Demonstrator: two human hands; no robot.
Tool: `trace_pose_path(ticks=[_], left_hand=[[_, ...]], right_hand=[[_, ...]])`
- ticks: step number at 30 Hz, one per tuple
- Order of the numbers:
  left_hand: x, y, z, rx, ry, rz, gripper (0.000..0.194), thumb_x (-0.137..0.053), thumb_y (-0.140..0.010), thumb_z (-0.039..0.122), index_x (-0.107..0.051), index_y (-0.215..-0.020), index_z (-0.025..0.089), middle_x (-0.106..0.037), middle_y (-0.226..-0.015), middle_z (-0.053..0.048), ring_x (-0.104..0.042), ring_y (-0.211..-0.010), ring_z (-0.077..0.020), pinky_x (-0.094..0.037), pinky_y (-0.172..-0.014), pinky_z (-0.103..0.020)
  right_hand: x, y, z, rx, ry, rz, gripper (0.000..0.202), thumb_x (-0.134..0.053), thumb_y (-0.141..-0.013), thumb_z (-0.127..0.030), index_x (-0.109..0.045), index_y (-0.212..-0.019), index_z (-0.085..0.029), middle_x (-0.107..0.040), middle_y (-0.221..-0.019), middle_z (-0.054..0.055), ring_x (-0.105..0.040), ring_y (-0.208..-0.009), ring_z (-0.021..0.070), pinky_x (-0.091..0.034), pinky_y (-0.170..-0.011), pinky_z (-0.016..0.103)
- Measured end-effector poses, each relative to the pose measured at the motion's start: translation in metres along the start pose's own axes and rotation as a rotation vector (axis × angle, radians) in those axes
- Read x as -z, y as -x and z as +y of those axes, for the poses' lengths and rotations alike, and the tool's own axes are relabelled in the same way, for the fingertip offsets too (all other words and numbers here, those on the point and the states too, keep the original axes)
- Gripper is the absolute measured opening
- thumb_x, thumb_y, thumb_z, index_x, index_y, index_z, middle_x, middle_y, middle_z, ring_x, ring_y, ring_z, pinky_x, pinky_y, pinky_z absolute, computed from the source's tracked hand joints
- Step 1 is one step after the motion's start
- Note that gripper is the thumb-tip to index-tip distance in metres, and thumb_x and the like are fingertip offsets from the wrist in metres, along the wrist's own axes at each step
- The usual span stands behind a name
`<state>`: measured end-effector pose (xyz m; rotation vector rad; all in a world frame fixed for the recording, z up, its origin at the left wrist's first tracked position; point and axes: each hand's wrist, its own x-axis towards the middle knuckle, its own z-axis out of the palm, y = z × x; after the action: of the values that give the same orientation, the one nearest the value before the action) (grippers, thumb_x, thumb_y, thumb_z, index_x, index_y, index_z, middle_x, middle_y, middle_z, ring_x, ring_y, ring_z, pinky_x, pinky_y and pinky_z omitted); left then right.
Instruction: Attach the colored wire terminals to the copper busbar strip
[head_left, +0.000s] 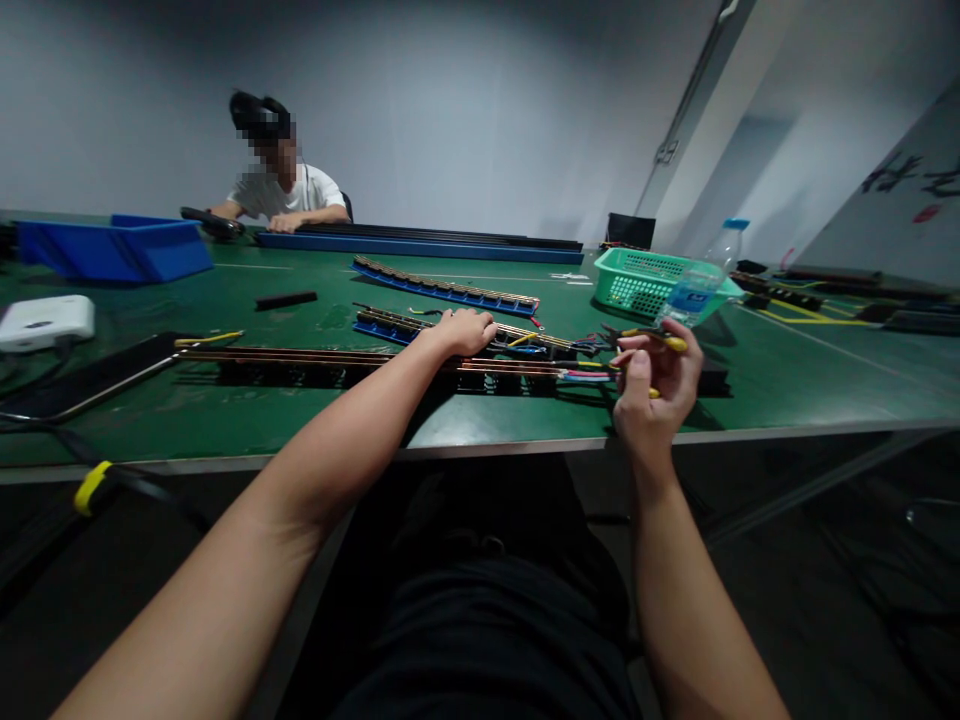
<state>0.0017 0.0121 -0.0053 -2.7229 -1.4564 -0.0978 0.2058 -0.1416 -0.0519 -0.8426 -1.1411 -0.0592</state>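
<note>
My left hand (463, 332) reaches over the long strip with copper-coloured rails (330, 356), its fingers bent down on it near the middle; their tips are partly hidden. Pink, blue and yellow wires (589, 376) come out of the strip's right end. My right hand (660, 385) is closed around pliers with yellow handles (673, 343), beside these wires. The pliers' dark jaws point left, towards the wires. Just behind the long strip lies a shorter blue-based strip (382, 326), partly covered by my left hand. Another blue-based strip (442, 288) rests farther back.
A green basket (637, 285) and a plastic bottle (694, 290) stand behind my right hand. To the left are a blue bin (120, 250), a white box (46, 322) and a dark flat panel (97, 375). A co-worker (289, 190) sits across the table behind long dark-blue profiles (420, 243).
</note>
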Motion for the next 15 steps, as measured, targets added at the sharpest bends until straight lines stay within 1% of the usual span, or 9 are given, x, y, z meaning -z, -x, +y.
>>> trace_pose_path(ticks=[3,5,11,13,15], left_hand=[[0.0,0.0,0.0,0.003,0.009,-0.003,0.049,-0.022,-0.105,0.045,-0.055,-0.133,0.022,-0.059,-0.138,-0.013,-0.053,-0.126,-0.0315,-0.038,-0.105,-0.048],[0.001,0.002,0.0,0.005,0.017,-0.011,0.048,-0.023,-0.105,0.044,-0.055,-0.134,0.023,-0.058,-0.14,-0.012,-0.052,-0.127,-0.0312,-0.037,-0.105,-0.048],[0.004,0.004,0.003,0.031,0.001,-0.016,0.049,-0.022,-0.105,0.045,-0.056,-0.133,0.022,-0.058,-0.139,-0.013,-0.052,-0.127,-0.0308,-0.038,-0.105,-0.047],[0.004,0.003,0.003,0.032,-0.004,-0.017,0.049,-0.022,-0.105,0.045,-0.056,-0.132,0.023,-0.058,-0.139,-0.012,-0.052,-0.127,-0.0301,-0.038,-0.105,-0.046],[0.003,0.003,0.003,0.025,-0.007,-0.014,0.049,-0.022,-0.105,0.045,-0.056,-0.131,0.023,-0.059,-0.138,-0.012,-0.053,-0.126,-0.0301,-0.038,-0.105,-0.047]], right_hand=[[0.011,-0.011,0.012,-0.044,-0.025,0.118,0.038,-0.059,-0.089,-0.034,-0.051,-0.125,-0.024,-0.062,-0.092,0.001,-0.053,-0.062,0.0115,-0.047,-0.058,0.028],[0.013,-0.013,0.017,-0.078,-0.057,0.174,0.037,-0.061,-0.087,-0.034,-0.051,-0.122,-0.024,-0.06,-0.089,0.0,-0.049,-0.057,0.0093,-0.043,-0.054,0.026],[0.01,-0.008,0.012,-0.089,-0.152,0.165,0.036,-0.064,-0.084,-0.031,-0.054,-0.117,-0.022,-0.061,-0.084,-0.003,-0.049,-0.052,0.0076,-0.041,-0.052,0.024],[0.01,-0.007,0.009,-0.095,-0.163,0.194,0.034,-0.063,-0.083,-0.029,-0.054,-0.116,-0.022,-0.061,-0.082,-0.003,-0.049,-0.051,0.0075,-0.04,-0.051,0.024],[0.01,-0.006,0.008,-0.098,-0.168,0.255,0.033,-0.061,-0.082,-0.028,-0.055,-0.114,-0.022,-0.06,-0.079,-0.004,-0.048,-0.05,0.0074,-0.038,-0.049,0.023]])
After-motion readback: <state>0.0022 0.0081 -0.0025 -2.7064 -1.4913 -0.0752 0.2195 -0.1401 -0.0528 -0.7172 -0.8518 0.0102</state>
